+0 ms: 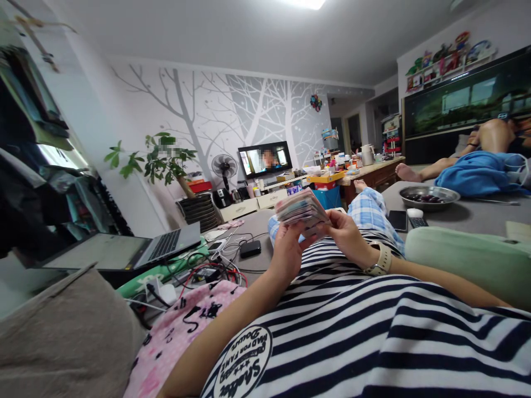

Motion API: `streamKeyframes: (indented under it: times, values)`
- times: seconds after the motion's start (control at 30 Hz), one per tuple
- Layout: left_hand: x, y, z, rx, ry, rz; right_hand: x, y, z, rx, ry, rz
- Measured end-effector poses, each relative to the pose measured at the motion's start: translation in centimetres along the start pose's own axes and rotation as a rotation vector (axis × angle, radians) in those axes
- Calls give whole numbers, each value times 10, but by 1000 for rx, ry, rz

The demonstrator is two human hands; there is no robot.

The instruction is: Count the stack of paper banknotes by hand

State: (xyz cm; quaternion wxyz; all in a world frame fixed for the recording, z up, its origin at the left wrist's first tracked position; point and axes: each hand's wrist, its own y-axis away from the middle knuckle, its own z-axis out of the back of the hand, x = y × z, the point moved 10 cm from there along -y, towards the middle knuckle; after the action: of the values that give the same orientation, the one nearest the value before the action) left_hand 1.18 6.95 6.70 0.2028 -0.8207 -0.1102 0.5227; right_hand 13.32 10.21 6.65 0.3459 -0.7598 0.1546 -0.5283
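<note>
A thick stack of what look like banknotes (302, 210), pinkish and grey with layered edges, is held up above my lap. My left hand (290, 243) grips its lower left side, with the thumb across the near face. At the lower right corner, my right hand (344, 235) pinches the stack between thumb and fingers. A pale watch (379, 258) is on my right wrist. Behind the hands are my striped shirt (332, 331) and blue checked trousers (367, 213).
To the left sit an open laptop (174, 243), tangled cables and a black box (250, 249). On the right are a metal bowl (429, 196) of dark fruit, a phone (398, 220), a remote (417, 221) and a green cushion (464, 262). Another person's bare leg (431, 168) lies beyond.
</note>
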Motion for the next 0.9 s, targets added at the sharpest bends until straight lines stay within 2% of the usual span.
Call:
streamKeyframes:
  times: [0.17, 0.43, 0.67, 0.77, 0.9]
  values:
    - [13, -2, 1, 31, 95, 72, -6, 3, -14, 127, -11, -34]
    - [14, -7, -2, 143, 164, -15, -6, -1, -3, 67, 86, 46]
    - [16, -9, 8, 85, 192, -45, -13, -1, -6, 97, -7, 5]
    - [16, -10, 10, 68, 173, -62, -10, 0, -6, 92, 71, 18]
    - [15, -13, 14, 35, 126, -90, 0, 1, 5, -8, 218, 63]
